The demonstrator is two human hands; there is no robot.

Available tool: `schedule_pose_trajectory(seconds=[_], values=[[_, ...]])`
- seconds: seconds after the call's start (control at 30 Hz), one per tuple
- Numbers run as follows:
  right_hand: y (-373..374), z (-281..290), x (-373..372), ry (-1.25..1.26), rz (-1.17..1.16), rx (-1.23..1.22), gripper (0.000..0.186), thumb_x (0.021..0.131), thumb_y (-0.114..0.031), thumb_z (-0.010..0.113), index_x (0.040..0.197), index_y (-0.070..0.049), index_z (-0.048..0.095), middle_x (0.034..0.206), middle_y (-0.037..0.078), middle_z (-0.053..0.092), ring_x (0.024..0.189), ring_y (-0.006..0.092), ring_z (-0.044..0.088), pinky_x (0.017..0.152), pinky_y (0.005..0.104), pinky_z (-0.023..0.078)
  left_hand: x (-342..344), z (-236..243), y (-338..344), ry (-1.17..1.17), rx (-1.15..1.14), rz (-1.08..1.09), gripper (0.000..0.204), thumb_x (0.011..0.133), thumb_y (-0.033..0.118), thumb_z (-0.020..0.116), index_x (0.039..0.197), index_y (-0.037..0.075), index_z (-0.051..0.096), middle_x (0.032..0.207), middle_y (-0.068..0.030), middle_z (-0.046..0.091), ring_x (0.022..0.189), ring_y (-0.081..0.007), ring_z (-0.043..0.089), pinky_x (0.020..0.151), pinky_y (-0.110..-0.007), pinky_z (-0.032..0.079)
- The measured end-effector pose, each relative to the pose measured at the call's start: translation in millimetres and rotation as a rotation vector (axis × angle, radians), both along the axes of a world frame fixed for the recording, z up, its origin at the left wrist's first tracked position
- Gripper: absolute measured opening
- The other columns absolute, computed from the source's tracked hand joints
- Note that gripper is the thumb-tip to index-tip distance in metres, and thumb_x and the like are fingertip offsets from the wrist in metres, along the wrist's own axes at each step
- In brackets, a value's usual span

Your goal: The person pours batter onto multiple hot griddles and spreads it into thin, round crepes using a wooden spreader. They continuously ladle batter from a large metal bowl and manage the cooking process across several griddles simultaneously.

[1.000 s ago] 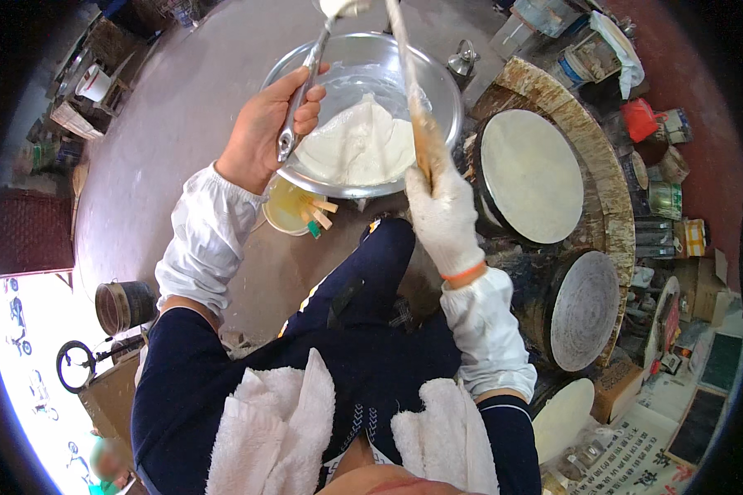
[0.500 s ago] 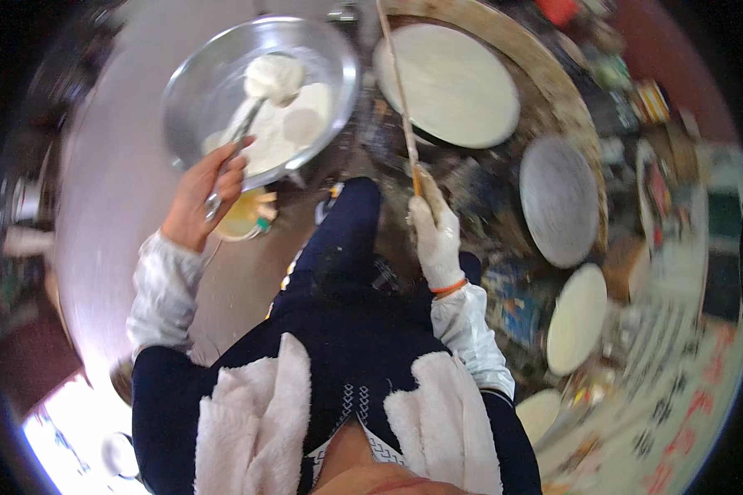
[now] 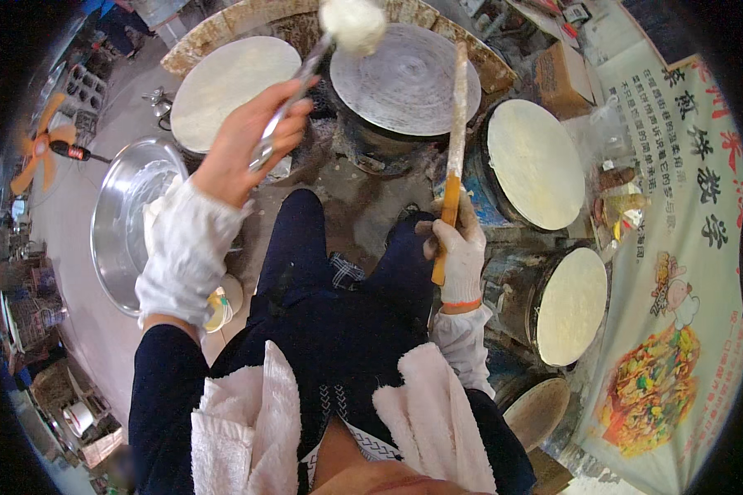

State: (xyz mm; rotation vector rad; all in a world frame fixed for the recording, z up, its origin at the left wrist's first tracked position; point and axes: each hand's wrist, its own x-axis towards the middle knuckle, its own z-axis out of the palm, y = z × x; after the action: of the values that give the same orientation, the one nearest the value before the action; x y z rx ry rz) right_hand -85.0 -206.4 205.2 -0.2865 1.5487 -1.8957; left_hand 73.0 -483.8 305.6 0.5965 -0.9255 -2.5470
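My bare left hand (image 3: 256, 136) is closed round the handle of a metal ladle (image 3: 295, 97). A lump of white batter (image 3: 357, 26) fills the ladle's bowl, raised at the far edge of a bare grey griddle (image 3: 400, 70). My gloved right hand (image 3: 464, 252) grips the wooden handle of a long, narrow spatula (image 3: 456, 124). Its batter-smeared blade points away from me, across the right side of that griddle as seen from above. A steel basin (image 3: 103, 223) holding white batter sits at my left, partly hidden by my sleeve.
Pale, thin pancakes cover the griddle at far left (image 3: 231, 91) and two at right (image 3: 537, 165). Another round griddle (image 3: 538, 412) lies near my right elbow. A small tub (image 3: 225, 301) stands beside the basin, an orange fan (image 3: 48, 148) farther left. A printed banner (image 3: 627, 355) hangs at right.
My view has swung right. The batter-laden ladle has moved from over the basin to the bare griddle. The spatula, still in my right hand, now tilts slightly right instead of left.
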Motion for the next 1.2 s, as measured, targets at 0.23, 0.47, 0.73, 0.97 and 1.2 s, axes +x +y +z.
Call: schedule_pose_trajectory(seconds=[0.23,0.47,0.73,0.97,1.2], values=[[-39,7,-37,-0.050,-0.054,0.082,0.057,0.096,-0.011,0.060,0.150,-0.004,0.042,0.088,0.005,0.061,0.053,0.0080,0.052,0.041,0.0207,0.035,-174,-89,6,-0.342,-0.543,-0.111,0.043,0.098,0.025,0.060,0.132,-0.001,0.052,0.081,0.0001,0.059,0.059,-0.0065,0.050,0.050,-0.024,0.042],[-82,-44,-72,-0.098,-0.243,0.037,0.055,0.098,-0.016,0.056,0.151,-0.013,0.042,0.077,-0.004,0.051,0.054,0.0053,0.044,0.041,0.0223,0.033,-211,-188,-30,-0.899,-1.588,0.051,0.062,0.092,0.020,0.057,0.149,0.011,0.037,0.098,-0.0230,0.069,0.080,-0.0436,0.067,0.071,-0.054,0.053],[-153,-103,-80,-0.218,-0.267,0.132,0.040,0.100,-0.016,0.055,0.140,-0.015,0.051,0.077,0.000,0.056,0.048,0.0098,0.045,0.038,0.0273,0.033,-215,-133,-89,-0.716,-1.809,0.434,0.047,0.092,0.022,0.060,0.136,0.012,0.048,0.099,-0.0208,0.069,0.087,-0.0390,0.067,0.075,-0.050,0.053],[-167,-97,-100,-0.167,-0.283,0.080,0.024,0.098,-0.016,0.054,0.118,-0.006,0.062,0.070,0.000,0.052,0.050,0.0098,0.049,0.038,0.0277,0.034,-159,-89,-135,-0.510,-1.347,0.355,0.032,0.095,0.027,0.061,0.121,0.008,0.057,0.087,-0.0099,0.059,0.076,-0.0234,0.057,0.067,-0.037,0.045],[-231,-108,-151,0.203,0.017,0.275,0.043,0.094,-0.016,0.056,0.136,-0.007,0.060,0.084,0.004,0.062,0.057,0.0133,0.055,0.048,0.0296,0.045,-98,-151,-64,-0.550,-0.374,0.149,0.037,0.094,0.036,0.070,0.077,0.016,0.044,0.057,0.0076,0.039,0.043,-0.0052,0.033,0.040,-0.025,0.025]])
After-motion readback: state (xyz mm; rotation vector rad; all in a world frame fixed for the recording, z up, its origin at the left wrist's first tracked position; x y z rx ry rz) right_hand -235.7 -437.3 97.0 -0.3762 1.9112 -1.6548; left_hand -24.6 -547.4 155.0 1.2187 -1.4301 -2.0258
